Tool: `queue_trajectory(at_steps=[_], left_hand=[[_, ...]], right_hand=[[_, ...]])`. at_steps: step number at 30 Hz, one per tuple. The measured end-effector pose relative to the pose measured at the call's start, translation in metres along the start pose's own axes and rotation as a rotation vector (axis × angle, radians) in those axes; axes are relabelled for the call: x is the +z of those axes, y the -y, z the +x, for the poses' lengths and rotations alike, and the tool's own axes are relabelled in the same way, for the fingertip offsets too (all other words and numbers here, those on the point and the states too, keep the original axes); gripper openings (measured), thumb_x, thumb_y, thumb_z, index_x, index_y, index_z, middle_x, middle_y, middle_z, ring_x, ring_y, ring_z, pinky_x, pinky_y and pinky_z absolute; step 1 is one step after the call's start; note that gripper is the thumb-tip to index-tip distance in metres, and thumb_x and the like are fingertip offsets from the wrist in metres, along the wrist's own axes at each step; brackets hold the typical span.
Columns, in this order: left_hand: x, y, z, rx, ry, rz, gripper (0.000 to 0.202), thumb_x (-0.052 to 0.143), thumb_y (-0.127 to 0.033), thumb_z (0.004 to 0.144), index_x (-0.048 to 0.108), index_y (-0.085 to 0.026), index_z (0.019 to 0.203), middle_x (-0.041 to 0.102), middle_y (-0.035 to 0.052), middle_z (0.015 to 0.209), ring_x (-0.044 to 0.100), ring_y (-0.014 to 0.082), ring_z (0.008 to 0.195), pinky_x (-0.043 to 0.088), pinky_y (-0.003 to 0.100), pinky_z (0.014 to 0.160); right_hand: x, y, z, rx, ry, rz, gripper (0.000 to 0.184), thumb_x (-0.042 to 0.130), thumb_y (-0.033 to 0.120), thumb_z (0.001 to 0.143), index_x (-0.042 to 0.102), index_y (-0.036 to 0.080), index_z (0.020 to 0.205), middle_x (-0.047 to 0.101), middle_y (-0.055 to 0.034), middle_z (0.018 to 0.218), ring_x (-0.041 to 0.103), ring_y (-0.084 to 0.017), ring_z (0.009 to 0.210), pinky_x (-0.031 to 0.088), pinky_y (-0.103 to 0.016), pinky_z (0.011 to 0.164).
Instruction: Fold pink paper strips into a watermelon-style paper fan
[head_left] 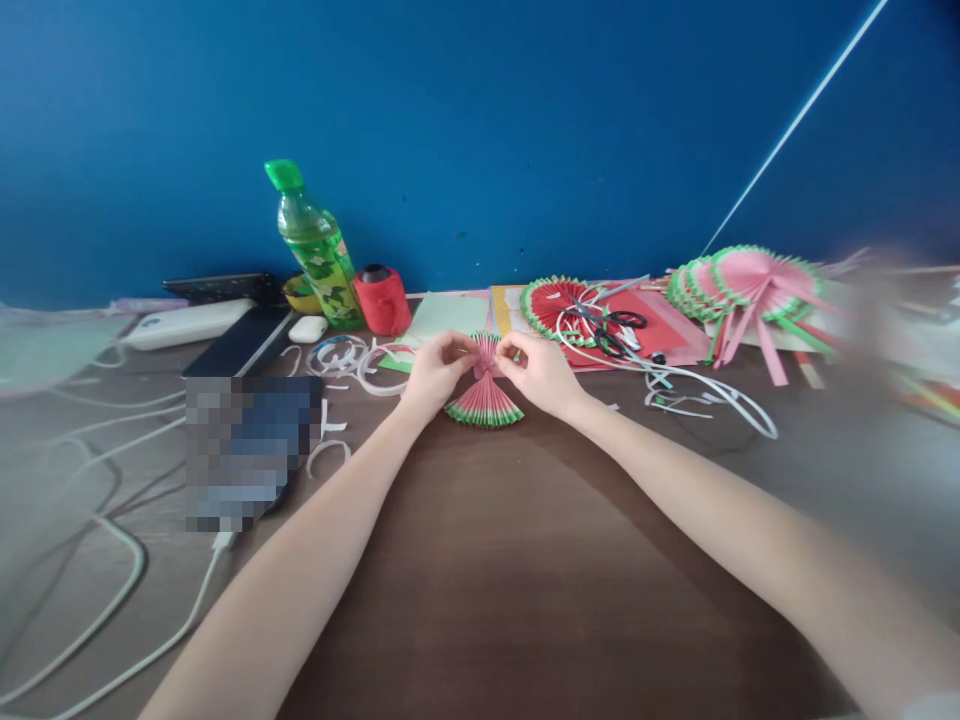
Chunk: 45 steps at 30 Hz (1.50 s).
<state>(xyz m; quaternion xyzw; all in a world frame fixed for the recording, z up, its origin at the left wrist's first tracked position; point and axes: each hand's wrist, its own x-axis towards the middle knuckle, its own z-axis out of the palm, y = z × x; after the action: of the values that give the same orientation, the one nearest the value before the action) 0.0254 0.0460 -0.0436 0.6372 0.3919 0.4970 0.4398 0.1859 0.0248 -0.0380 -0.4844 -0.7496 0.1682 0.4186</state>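
Note:
A pleated paper fan (484, 400), pink with a green edge like a watermelon slice, stands on the brown table with its wide end toward me. My left hand (435, 372) pinches the fan's narrow upper part from the left. My right hand (538, 373) pinches the same part from the right. Both hands have their fingers closed on the folded paper. Each forearm stretches out from the near edge of the table.
Finished watermelon fans (739, 285) pile up at the back right, a red one (559, 305) under black scissors (619, 330). A green bottle (315, 245), a red spool (382, 298), a phone (247, 450), white cables (112, 590) and paper strips (697, 395) lie around.

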Motion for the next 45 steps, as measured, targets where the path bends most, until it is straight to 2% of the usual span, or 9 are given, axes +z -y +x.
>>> queue_trajectory(at_steps=[4,9,14,19,24,30,38,41,45], left_hand=[[-0.001,0.003,0.002,0.047,0.002,0.175,0.012,0.054,-0.008,0.069,0.059,-0.016,0.076,0.063,-0.0003,0.072,0.059,0.012,0.07,0.045,0.026,0.07],[-0.003,0.0,0.001,0.062,-0.008,0.359,0.012,0.05,-0.012,0.076,0.06,-0.017,0.079,0.06,-0.0017,0.066,0.054,0.0117,0.064,0.042,0.025,0.066],[-0.003,-0.001,-0.002,0.03,-0.005,0.411,0.016,0.045,-0.011,0.078,0.058,-0.017,0.083,0.051,-0.0043,0.058,0.047,0.0111,0.058,0.037,0.024,0.06],[-0.005,-0.001,-0.001,0.014,0.0,0.454,0.019,0.042,-0.006,0.075,0.056,-0.017,0.078,0.042,-0.0055,0.054,0.04,0.0103,0.051,0.032,0.024,0.055],[-0.013,0.0,0.002,0.033,-0.08,0.413,0.019,0.042,-0.005,0.073,0.056,-0.018,0.076,0.038,-0.0058,0.051,0.039,0.0104,0.049,0.031,0.023,0.052],[-0.011,0.002,0.004,-0.007,-0.052,0.212,0.012,0.048,-0.011,0.073,0.056,-0.018,0.078,0.049,-0.0049,0.056,0.049,0.0103,0.057,0.036,0.023,0.058],[-0.01,-0.008,0.005,-0.087,0.039,0.08,0.008,0.05,-0.014,0.074,0.057,-0.016,0.079,0.055,-0.004,0.056,0.052,0.009,0.056,0.037,0.021,0.055],[-0.011,-0.012,0.005,-0.11,0.093,0.07,0.007,0.053,-0.017,0.073,0.058,-0.016,0.078,0.057,-0.0032,0.056,0.052,0.0092,0.055,0.037,0.021,0.054],[-0.013,-0.016,0.006,-0.111,0.156,0.097,0.007,0.057,-0.019,0.072,0.06,-0.016,0.077,0.059,-0.0021,0.057,0.055,0.01,0.057,0.04,0.022,0.056]], right_hand=[[0.0,-0.002,0.0,-0.017,-0.029,-0.194,0.014,0.048,0.018,0.078,0.046,0.02,0.064,0.057,-0.0029,0.069,0.049,-0.018,0.074,0.036,-0.03,0.066],[0.003,-0.007,0.0,-0.038,0.002,-0.232,0.019,0.046,0.014,0.075,0.038,0.02,0.059,0.051,-0.0021,0.064,0.046,-0.018,0.072,0.034,-0.029,0.065],[0.004,-0.008,-0.001,-0.026,0.042,-0.255,0.022,0.046,0.015,0.072,0.034,0.021,0.055,0.048,-0.0014,0.061,0.044,-0.017,0.068,0.031,-0.028,0.061],[0.006,-0.01,-0.002,-0.015,0.065,-0.319,0.024,0.049,0.016,0.069,0.032,0.021,0.054,0.048,-0.0016,0.06,0.044,-0.017,0.068,0.029,-0.028,0.059],[0.003,-0.015,-0.003,0.089,0.048,-0.274,0.02,0.051,0.016,0.068,0.038,0.021,0.055,0.048,-0.0006,0.059,0.044,-0.016,0.064,0.03,-0.027,0.057],[0.001,-0.009,0.0,0.014,-0.096,-0.088,0.013,0.045,0.018,0.079,0.047,0.02,0.066,0.052,-0.0016,0.069,0.047,-0.015,0.067,0.036,-0.027,0.062],[0.01,-0.012,0.003,-0.201,0.032,-0.28,0.008,0.05,0.012,0.08,0.057,0.018,0.081,0.056,-0.0066,0.084,0.05,-0.021,0.085,0.039,-0.032,0.073],[0.011,-0.014,0.004,-0.23,0.063,-0.37,0.011,0.047,0.014,0.083,0.057,0.017,0.078,0.055,-0.0084,0.085,0.05,-0.022,0.084,0.039,-0.033,0.073],[0.011,-0.016,0.004,-0.211,0.048,-0.333,0.012,0.044,0.013,0.083,0.055,0.017,0.078,0.054,-0.0089,0.086,0.05,-0.022,0.085,0.04,-0.032,0.073]])
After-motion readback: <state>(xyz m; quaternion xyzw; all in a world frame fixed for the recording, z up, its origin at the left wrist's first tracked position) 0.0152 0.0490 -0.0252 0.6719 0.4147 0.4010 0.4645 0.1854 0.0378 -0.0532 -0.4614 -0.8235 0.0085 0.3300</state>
